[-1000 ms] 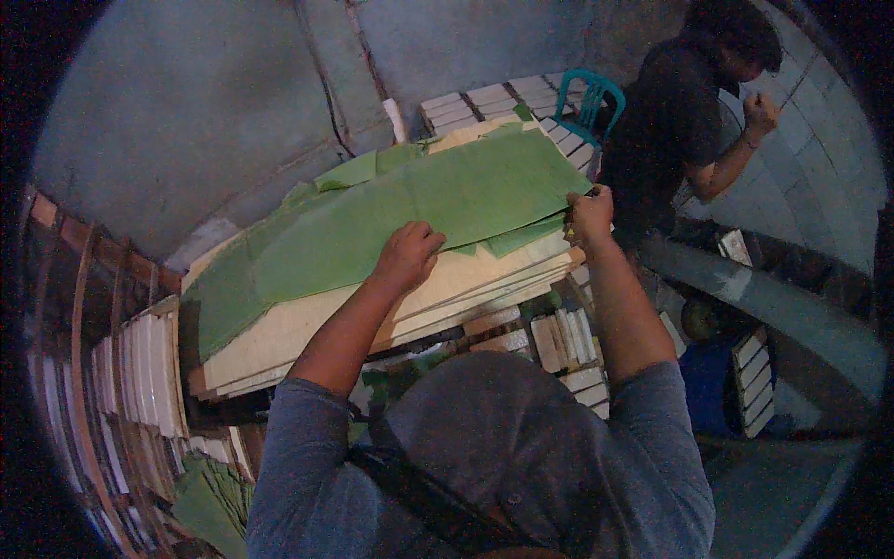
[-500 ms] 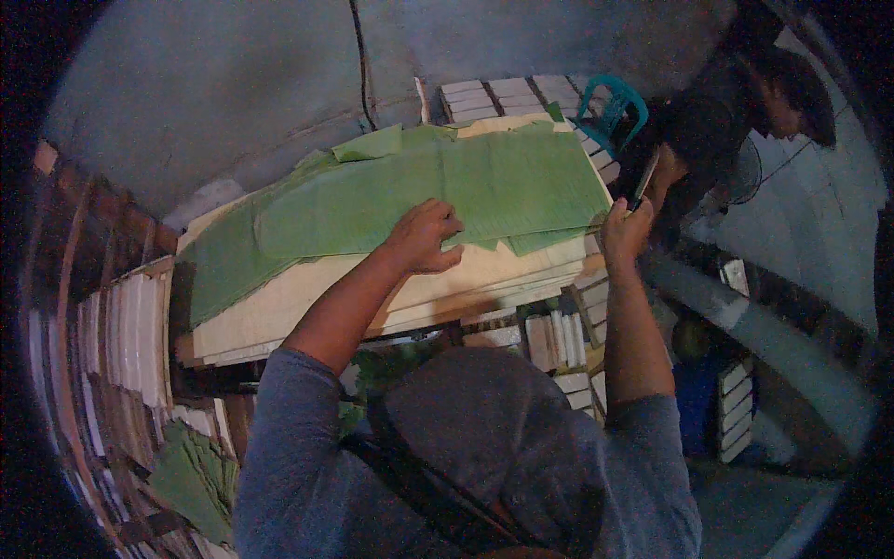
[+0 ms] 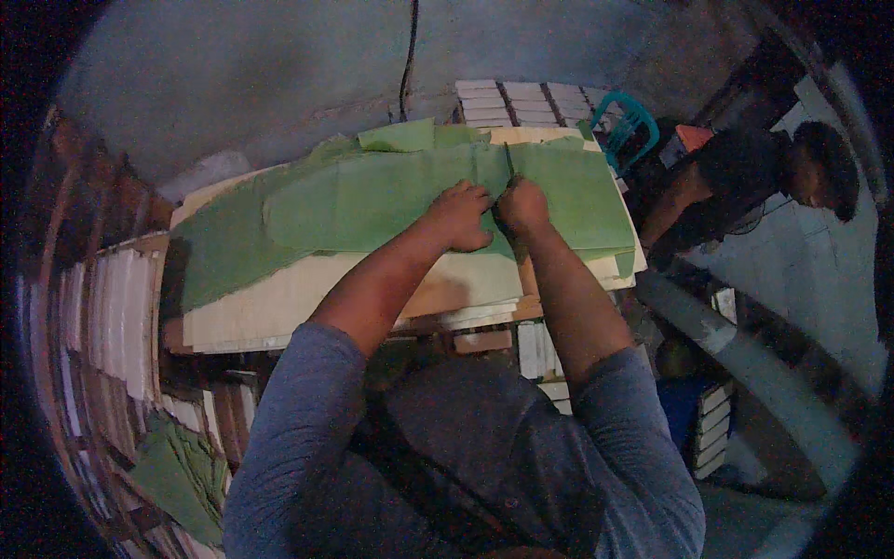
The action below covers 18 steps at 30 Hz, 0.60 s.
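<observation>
Topping pale boards (image 3: 251, 312): green leaves (image 3: 345, 200)

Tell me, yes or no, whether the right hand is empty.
No, a thin dark blade sticks out from the closed right hand, over the green sheet.

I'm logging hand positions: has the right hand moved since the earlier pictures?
Yes. Judged against the pale boards, the right hand has moved left, from their right end inward over the green sheet.
</observation>
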Motion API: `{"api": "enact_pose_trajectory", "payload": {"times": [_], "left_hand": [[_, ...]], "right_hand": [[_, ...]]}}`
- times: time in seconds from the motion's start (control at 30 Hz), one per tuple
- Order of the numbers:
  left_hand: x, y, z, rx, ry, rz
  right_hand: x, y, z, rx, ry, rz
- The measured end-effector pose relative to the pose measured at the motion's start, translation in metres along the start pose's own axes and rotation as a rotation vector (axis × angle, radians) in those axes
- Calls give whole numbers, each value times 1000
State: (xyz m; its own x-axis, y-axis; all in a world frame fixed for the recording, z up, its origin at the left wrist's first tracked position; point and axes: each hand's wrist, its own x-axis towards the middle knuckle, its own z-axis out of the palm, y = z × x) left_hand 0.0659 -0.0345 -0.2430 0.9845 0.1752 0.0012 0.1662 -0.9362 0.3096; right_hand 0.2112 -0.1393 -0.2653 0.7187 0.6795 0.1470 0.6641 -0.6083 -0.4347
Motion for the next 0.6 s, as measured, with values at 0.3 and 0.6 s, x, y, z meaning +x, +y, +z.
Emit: {"api": "enact_pose_trajectory", "payload": {"times": [0.3,0.6], "left_hand": [[-4,-4,4,7,39,-26],[8,-10,16,-37,52,44]], "right_hand": [[-61,-17,-61,-70,-333,-44],[-227,22,-72,29,-135,-14]]}}
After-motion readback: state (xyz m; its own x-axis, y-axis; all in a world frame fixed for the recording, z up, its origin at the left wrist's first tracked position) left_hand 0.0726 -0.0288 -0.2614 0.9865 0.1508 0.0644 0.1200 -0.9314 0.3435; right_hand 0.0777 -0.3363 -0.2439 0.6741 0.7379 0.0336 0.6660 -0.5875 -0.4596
